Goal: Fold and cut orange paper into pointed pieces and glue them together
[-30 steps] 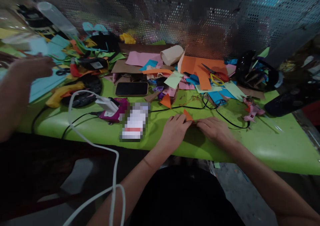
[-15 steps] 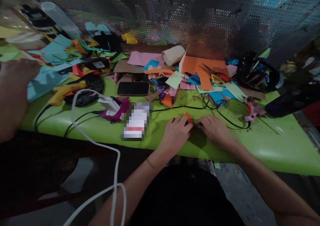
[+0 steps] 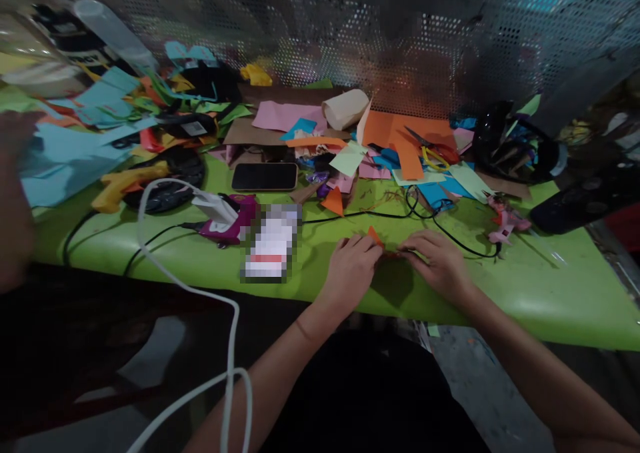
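Note:
Close to the green table's point(image 3: 545, 286) front edge, my left hand point(image 3: 353, 266) is closed on a small piece of orange paper point(image 3: 374, 234), whose pointed tip sticks up above the fingers. Just right of it, my right hand point(image 3: 437, 259) pinches something small and dark at the paper's right side; I cannot make out what it is. A narrow gap separates the two hands. Behind them lies another folded orange paper piece point(image 3: 333, 202), beside a black cable.
Left of my hands lie a lit phone point(image 3: 273, 243), a dark phone point(image 3: 265, 177) and a magenta power adapter point(image 3: 229, 221). Paper scraps, scissors point(image 3: 434, 153) and a pink glue gun point(image 3: 505, 223) lie around. A yellow glue gun point(image 3: 131, 185) and another person's arm point(image 3: 13, 199) are left.
My right hand has drawn slightly right and its fingers have straightened, still pinching. The left hand keeps the orange paper. The other person's arm has moved left.

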`<state>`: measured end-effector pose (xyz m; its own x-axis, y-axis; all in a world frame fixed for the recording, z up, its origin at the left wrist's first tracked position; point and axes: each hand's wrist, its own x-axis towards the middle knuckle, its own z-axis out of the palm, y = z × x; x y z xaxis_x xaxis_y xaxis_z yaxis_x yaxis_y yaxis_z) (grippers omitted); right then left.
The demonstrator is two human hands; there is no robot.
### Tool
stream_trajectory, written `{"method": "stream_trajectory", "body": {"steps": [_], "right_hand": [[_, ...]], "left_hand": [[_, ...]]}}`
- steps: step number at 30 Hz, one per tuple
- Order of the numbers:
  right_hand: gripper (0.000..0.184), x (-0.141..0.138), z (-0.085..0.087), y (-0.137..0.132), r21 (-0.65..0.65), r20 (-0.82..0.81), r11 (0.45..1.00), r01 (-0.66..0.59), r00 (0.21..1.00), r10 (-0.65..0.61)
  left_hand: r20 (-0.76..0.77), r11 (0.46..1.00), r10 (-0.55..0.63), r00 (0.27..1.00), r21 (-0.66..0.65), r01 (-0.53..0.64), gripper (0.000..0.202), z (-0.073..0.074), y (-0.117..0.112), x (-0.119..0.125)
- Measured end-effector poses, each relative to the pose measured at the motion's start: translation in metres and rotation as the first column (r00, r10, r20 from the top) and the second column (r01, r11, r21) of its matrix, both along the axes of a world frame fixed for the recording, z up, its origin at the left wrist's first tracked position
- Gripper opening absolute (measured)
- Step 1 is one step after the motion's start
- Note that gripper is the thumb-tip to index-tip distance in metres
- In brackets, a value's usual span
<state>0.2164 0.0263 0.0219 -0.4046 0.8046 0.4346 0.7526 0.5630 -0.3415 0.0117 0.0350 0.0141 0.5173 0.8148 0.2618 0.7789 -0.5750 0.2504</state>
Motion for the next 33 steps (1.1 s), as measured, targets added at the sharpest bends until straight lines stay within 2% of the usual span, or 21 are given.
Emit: {"method": "stream_trajectory", "body": {"steps": [4,8,10,14,21,24,27,30,33], "right_hand": [[0.019,0.002,-0.002,-0.011,0.098,0.122,0.995,-0.031,0.992,0.019],[0.021,-0.002,-0.008,-0.014,0.133,0.22,0.991,-0.022,0.975,-0.007],[0.021,-0.004,-0.01,-0.012,0.104,0.219,0.995,0.002,0.975,-0.024],[0.014,-0.007,-0.008,-0.004,-0.04,0.165,0.999,0.037,0.986,-0.03],[0.007,-0.009,-0.003,0.01,-0.152,0.119,0.988,-0.016,0.992,0.034],[0.006,-0.009,-0.003,0.012,-0.13,0.126,0.99,-0.051,0.99,0.068],[0.007,-0.009,-0.004,0.013,-0.102,0.145,0.992,-0.08,0.985,0.094],[0.009,-0.009,-0.006,0.013,-0.056,0.188,0.993,-0.109,0.975,0.117],[0.011,-0.009,-0.006,0.012,0.008,0.241,0.991,-0.13,0.963,0.124]], "left_hand": [[0.012,1.0,-0.004,1.0,0.003,0.004,0.015,0.0,-0.001,0.0],[0.029,1.0,-0.004,1.0,0.022,0.003,0.012,-0.003,-0.001,-0.001],[0.037,0.999,-0.005,0.999,0.043,0.004,0.014,-0.005,-0.001,-0.001],[0.04,0.995,-0.018,0.999,0.096,0.014,0.016,-0.006,-0.004,-0.002],[0.115,0.991,-0.047,0.992,0.13,0.032,0.023,-0.008,-0.019,-0.014],[0.108,0.986,-0.069,0.992,0.158,0.052,0.032,-0.012,-0.031,-0.018],[0.1,0.979,-0.08,0.992,0.195,0.059,0.03,-0.015,-0.041,-0.016],[0.034,0.978,-0.118,0.992,0.176,0.11,0.036,-0.016,-0.046,-0.011],[-0.028,0.983,-0.108,0.994,0.143,0.111,0.043,-0.014,-0.046,-0.008]]}}
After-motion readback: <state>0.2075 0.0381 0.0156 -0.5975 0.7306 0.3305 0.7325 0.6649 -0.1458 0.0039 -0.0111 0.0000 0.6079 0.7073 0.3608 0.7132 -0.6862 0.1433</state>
